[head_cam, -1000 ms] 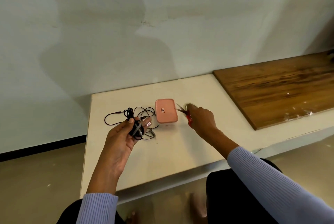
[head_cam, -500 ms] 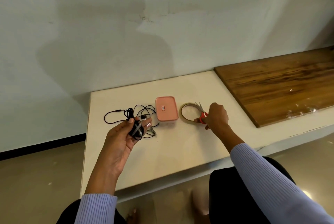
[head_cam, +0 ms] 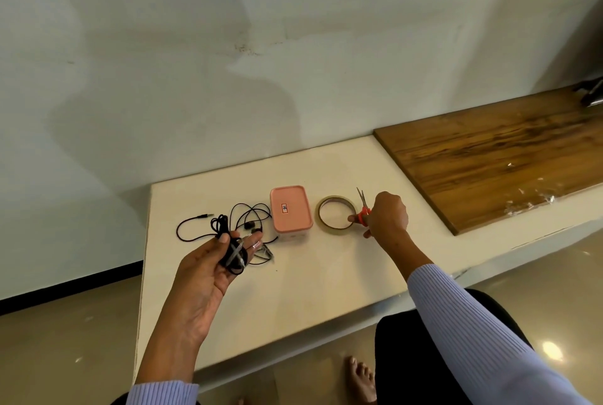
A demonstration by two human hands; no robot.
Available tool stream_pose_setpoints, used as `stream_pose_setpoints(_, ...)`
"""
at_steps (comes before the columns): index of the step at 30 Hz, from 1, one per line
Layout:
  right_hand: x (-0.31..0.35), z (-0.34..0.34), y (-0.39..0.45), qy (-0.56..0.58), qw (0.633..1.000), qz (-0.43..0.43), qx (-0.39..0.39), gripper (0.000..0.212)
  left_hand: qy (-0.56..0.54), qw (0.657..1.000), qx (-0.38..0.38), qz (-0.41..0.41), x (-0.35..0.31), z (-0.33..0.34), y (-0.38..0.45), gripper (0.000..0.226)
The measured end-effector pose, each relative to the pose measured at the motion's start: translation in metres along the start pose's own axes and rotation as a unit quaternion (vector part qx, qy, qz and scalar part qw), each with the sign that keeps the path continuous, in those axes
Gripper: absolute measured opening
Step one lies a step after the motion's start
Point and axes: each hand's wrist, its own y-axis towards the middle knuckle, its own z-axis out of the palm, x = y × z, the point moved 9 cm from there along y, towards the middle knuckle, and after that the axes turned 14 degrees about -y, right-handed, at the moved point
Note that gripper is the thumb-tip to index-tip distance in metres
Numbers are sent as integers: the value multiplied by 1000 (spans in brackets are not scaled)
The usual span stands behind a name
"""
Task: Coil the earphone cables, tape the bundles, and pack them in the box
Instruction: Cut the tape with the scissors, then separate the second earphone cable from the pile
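My left hand (head_cam: 208, 261) holds a coiled black earphone bundle (head_cam: 235, 257) crossed with clear tape, just above the white table (head_cam: 293, 274). Behind it a second black earphone (head_cam: 228, 218) lies loose and uncoiled on the table. The pink box (head_cam: 290, 208) stands with its lid on, right of that cable. A roll of clear tape (head_cam: 334, 215) lies flat to the right of the box. My right hand (head_cam: 385, 213) grips red-handled scissors (head_cam: 363, 208) at the roll's right edge, blades pointing away from me.
A wooden board (head_cam: 505, 156) covers the ledge to the right, with small bits of tape on it. A dark object (head_cam: 592, 94) sits at its far corner. The wall runs close behind the table. My knee and bare foot are below the table's front edge.
My right hand carried the scissors from beside the box to the right of the tape roll, which now shows. My left hand kept holding the bundle in place.
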Motion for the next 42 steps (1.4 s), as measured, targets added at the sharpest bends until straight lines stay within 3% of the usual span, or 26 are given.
stream_pose_setpoints(14, -4, -10, 4, -43, 999, 3, -20, 26, 16, 1000, -2, -10, 3, 2, 2, 18)
stream_pose_setpoints(22, 1, -9, 6, -14, 1000, -18, -22, 16, 26, 999, 1, -22, 8, 2, 4, 17)
stream_pose_setpoints(25, 8, -10, -2, -33, 998, -42, -29, 15, 29, 999, 3, -26, 8, 5, 3, 17)
stream_pose_setpoints(28, 34, -14, -27, -20, 992, -122, -22, 13, 20, 999, -10, -26, 8, 4, 2, 19)
stream_pose_setpoints(31, 71, -20, -82, 108, 963, -242, 47, 16, 16, 1000, -16, -17, 6, 4, 2, 19)
stream_pose_setpoints(35, 90, 2, -155, 356, 871, -220, 256, 30, 15, 1000, 3, -12, 6, 7, -1, 21)
stream_pose_setpoints(39, 92, 28, -171, 393, 857, -190, 274, 37, 20, 999, 26, -20, 8, 12, -6, 22)
stream_pose_setpoints(42, 97, 35, -174, 444, 825, -179, 298, 32, 20, 1000, 12, -18, 9, 5, -3, 20)
